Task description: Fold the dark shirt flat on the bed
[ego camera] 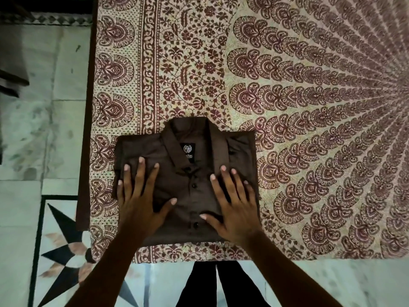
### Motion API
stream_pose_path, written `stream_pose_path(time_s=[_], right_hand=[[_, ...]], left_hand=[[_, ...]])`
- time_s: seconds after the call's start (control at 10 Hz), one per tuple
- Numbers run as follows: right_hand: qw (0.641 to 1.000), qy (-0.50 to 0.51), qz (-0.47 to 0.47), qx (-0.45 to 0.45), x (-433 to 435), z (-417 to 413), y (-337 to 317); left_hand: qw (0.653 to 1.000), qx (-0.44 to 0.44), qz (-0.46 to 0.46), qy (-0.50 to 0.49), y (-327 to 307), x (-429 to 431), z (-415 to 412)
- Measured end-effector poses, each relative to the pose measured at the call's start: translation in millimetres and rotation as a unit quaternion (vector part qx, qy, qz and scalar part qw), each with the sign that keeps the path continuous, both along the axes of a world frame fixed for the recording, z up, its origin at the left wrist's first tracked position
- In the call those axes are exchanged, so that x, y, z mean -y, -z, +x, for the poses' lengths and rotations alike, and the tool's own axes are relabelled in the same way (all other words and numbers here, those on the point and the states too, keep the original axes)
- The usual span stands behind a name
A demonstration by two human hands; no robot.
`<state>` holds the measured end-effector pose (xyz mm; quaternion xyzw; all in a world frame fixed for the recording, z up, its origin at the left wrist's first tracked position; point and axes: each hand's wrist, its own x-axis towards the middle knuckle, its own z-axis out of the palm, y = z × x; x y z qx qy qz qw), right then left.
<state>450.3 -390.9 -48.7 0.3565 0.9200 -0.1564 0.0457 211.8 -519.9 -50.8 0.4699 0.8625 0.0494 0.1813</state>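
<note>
The dark shirt (184,191) is laid folded, collar (188,129) toward 12 o'clock, at the patterned bedspread's (287,103) 7 o'clock corner. It is pressed flat by the left hand (138,202) at 9 o'clock and the right hand (235,209) at 3, fingers (139,171) spread straight.

One dark shirt (177,196) lies on one patterned bedspread (287,85). Two hands rest on it, one left hand (139,200) and one right hand (234,209). Each shows five digits, ten in all. The shirt has one collar (172,138) and one black label (187,149). Two buttons show plainly, an upper button (194,185) and a lower button (195,224). The floor carries one star inlay (64,251). Two trouser legs appear at the bottom edge, a left leg (199,284) and a right leg (239,284).
</note>
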Motion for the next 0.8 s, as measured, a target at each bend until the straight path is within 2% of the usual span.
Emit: stream_pose_path(time_s=[0.1, 0.2, 0.3, 0.4, 0.5, 0.6, 0.7, 0.8], right_hand=[[0.997, 0.050, 0.023, 0.046, -21.1, 11.8, 12.4], [0.988, 0.141, 0.027, 0.057, -21.5, 16.1, 3.4], [0.998, 0.057, 0.008, 0.021, -5.9, 26.8, -7.2], [0.998, -0.056, 0.002, 0.008, 6.2, 48.9, -2.1], [0.999, -0.027, 0.020, 0.022, -1.1, 65.3, 6.2], [1.000, 0.025, -0.003, 0.006, -3.9, 78.6, 5.3], [0.989, 0.088, -0.018, -0.119, -7.7, 82.9, -16.4], [0.948, 0.207, -0.064, -0.232, -1.4, 83.2, -74.4]], left_hand=[[1.000, 0.008, -0.017, -0.005, 8.1, -0.9, -2.4], [1.000, 0.003, 0.020, -0.004, -1.6, 1.8, 0.7], [0.999, -0.021, 0.035, 0.026, -11.6, 13.4, 10.7], [0.997, -0.044, -0.014, 0.056, -5.2, 27.5, 22.3], [0.995, -0.053, -0.039, 0.070, 5.6, 30.8, 20.7], [0.996, -0.041, -0.051, 0.065, 1.2, 28.5, 23.1], [0.999, 0.027, 0.027, 0.003, -31.6, 11.7, 39.4], [0.967, 0.202, 0.136, -0.080, -89.4, -3.7, 79.1]])
